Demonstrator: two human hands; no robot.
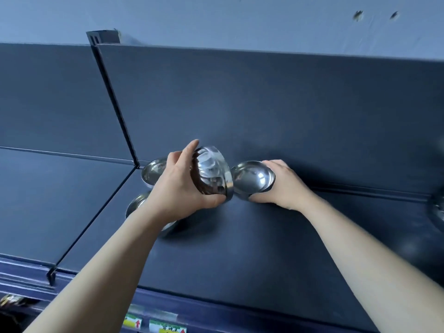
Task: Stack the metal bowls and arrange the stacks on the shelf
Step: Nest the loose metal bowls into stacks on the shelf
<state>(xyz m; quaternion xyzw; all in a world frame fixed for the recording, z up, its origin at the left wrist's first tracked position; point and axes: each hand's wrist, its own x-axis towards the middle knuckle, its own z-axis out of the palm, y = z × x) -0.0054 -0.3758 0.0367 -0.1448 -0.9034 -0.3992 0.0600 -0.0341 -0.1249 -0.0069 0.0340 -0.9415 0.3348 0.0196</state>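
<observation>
My left hand [179,186] grips a shiny metal bowl [212,173], tipped on its side with its rim facing right, held above the dark shelf [240,248]. Just to its right, my right hand [283,186] holds a second metal bowl [252,179], tilted with its open side towards the first; their rims nearly touch. Two more metal bowls rest on the shelf behind my left arm: one at the back [153,173], another nearer [137,204], partly hidden by my forearm.
A thin dark divider [115,102] runs from the back panel to the shelf's front edge, left of the bowls. A blurred metal object [438,212] shows at the right edge. Price labels [165,326] line the shelf's front below.
</observation>
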